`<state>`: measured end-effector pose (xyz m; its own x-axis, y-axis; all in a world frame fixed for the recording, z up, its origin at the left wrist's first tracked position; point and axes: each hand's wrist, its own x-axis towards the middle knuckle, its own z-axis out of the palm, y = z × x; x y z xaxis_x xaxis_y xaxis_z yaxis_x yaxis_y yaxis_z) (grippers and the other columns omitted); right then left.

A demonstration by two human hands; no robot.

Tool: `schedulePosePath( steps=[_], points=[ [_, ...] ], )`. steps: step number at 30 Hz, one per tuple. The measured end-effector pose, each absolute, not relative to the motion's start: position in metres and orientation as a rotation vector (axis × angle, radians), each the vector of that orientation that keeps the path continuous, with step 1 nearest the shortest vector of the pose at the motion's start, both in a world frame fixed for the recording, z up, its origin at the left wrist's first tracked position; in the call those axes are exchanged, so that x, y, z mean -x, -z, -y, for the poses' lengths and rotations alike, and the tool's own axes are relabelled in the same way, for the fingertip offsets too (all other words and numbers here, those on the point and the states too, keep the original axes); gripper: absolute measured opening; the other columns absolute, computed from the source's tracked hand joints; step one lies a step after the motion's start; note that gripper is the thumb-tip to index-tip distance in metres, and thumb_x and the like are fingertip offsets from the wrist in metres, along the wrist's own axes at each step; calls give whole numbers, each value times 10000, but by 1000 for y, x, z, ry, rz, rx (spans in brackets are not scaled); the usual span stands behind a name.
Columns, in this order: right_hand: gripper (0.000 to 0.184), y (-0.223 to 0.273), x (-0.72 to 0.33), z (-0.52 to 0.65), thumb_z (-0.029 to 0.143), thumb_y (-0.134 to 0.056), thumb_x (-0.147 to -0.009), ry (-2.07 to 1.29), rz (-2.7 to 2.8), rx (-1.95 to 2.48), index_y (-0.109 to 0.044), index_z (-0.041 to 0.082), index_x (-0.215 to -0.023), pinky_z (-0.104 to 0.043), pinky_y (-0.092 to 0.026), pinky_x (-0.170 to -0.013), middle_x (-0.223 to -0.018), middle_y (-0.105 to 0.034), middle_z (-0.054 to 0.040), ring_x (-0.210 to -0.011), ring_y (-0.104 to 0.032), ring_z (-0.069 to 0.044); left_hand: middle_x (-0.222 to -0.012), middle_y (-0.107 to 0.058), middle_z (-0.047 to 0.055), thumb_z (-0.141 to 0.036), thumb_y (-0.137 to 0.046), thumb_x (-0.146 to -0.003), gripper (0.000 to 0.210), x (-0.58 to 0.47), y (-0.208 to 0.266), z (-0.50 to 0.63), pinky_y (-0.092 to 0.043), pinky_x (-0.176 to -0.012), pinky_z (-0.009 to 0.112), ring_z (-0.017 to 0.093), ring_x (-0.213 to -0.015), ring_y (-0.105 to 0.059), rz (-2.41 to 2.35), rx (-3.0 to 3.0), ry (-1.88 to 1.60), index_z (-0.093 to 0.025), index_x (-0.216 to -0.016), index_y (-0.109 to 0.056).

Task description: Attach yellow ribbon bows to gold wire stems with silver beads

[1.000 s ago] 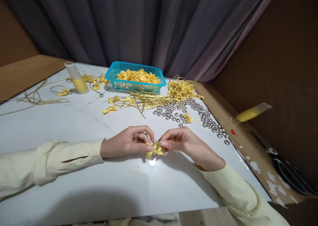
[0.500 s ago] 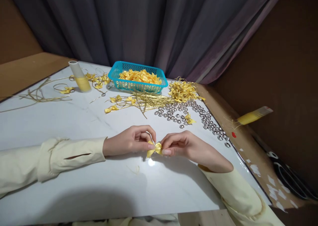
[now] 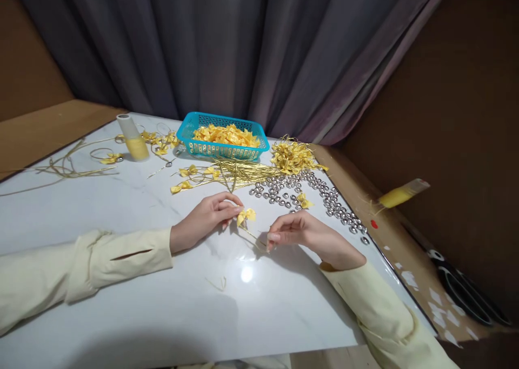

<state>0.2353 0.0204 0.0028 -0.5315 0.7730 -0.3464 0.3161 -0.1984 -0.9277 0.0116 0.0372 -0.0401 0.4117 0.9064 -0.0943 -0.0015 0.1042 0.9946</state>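
Left hand (image 3: pixel 207 218): reaching rightward from a near-level forearm, back uppermost, thumb and forefinger pinching the edge of one yellow bow (image 3: pixel 248 215), which sits between the two hands over the white tabletop (image 3: pixel 162 293). Right hand (image 3: pixel 300 235): entering from lower right, fingers curled and pointing leftward, thumb and forefinger closed on the gold wire (image 3: pixel 250 233) near its end. Bow: loops spread roughly side to side, its wire, the long axis, slanting down and rightward to the right fingertips.
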Motion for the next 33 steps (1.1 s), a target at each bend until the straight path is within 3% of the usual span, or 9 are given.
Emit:
schedulePosePath(
  steps=[3, 7, 11, 17, 21, 24, 30, 33],
  points=[
    [220, -2, -240, -20, 333, -694, -748, -1899, 1703, 1136, -674, 116, -728, -271, -473, -690, -711, -706, -54, -672, -633, -133, -609, -546, -25, -368, -588, -804, 242, -12, 41, -37, -311, -520, 222, 105, -533, -426, -1013, -1418, -883, -157, -918, -554],
    [197, -2, -242, -19, 313, -678, -767, -2004, 1695, 1050, -657, 121, -724, -258, -475, -647, -691, -703, -39, -630, -637, -121, -709, -628, 17, -352, -554, -830, 230, -13, 40, -35, -382, -642, 254, 149, -678, -546, -998, -1487, -858, -153, -944, -542],
    [223, -4, -240, -21, 336, -679, -761, -1807, 1689, 1147, -677, 114, -738, -228, -457, -627, -709, -705, -47, -629, -619, -103, -740, -623, 24, -336, -512, -848, 201, -13, 42, -35, -410, -713, 278, 171, -740, -573, -992, -1620, -861, -155, -921, -564],
    [290, 9, -241, -34, 393, -701, -706, -1434, 1565, 1414, -680, 104, -705, -228, -421, -535, -638, -679, -43, -533, -567, -96, -695, -585, 1, -264, -455, -846, 199, -12, 42, -32, -381, -614, 252, 154, -655, -515, -1154, -1836, -783, -163, -901, -618],
    [250, 18, -242, -38, 348, -723, -673, -1360, 1504, 1403, -652, 112, -711, -230, -400, -505, -583, -652, -15, -474, -527, -83, -812, -641, 39, -187, -470, -784, 184, -11, 40, -30, -396, -675, 272, 178, -735, -540, -1187, -1970, -786, -167, -811, -651],
    [268, 14, -241, -36, 344, -722, -675, -1363, 1480, 1347, -646, 111, -782, -241, -430, -544, -645, -675, -36, -529, -566, -98, -779, -645, 50, -186, -475, -779, 177, -13, 39, -30, -401, -705, 288, 197, -767, -545, -1162, -2028, -795, -168, -743, -648],
    [404, -16, -250, -17, 268, -737, -699, -1546, 1266, 1088, -616, 148, -1065, -227, -484, -543, -759, -702, -56, -589, -622, -115, -583, -555, 38, -176, -487, -792, 190, -4, 37, -19, -337, -594, 310, 174, -578, -466, -934, -2536, -901, -184, -618, -564],
    [309, -31, -260, 3, 264, -732, -724, -1480, 1220, 1064, -664, 178, -1013, -204, -509, -512, -771, -709, -62, -619, -655, -135, -512, -517, 33, -133, -499, -782, 228, 25, 29, 7, -257, -515, 332, 166, -493, -400, -641, -2879, -805, -206, -569, -540]
  ],
)
